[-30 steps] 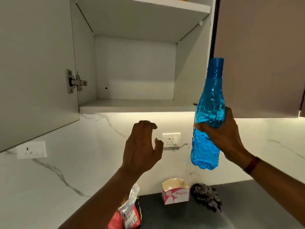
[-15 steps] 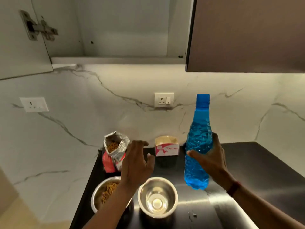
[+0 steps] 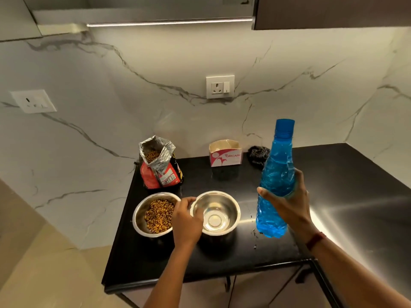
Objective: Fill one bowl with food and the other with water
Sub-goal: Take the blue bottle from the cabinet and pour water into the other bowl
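since a sec ago: left hand (image 3: 186, 221) is dropping onto the empty bowl (image 3: 215, 215) rim, fingers curling on it | right hand (image 3: 287, 202) is gripping capped blue bottle (image 3: 274, 181) above the table (image 3: 222, 258) | food bowl (image 3: 155, 214) is sitting filled, touching it | tip: uncap first, pour slowly

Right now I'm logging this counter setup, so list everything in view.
Bowl with kibble: 1, steel, counter front left.
Empty bowl: 1, steel, right of it.
Food bag: 1, red and silver, open, behind the bowls.
Carton: 1, white-pink, by the wall.
Cloth: 1, dark, right of carton.
Bottle: 1, blue, capped, held upright.
Sockets: 2, white, wall.
Counter: 1, black.
Left hand: on empty bowl's rim.
Right hand: holds bottle.
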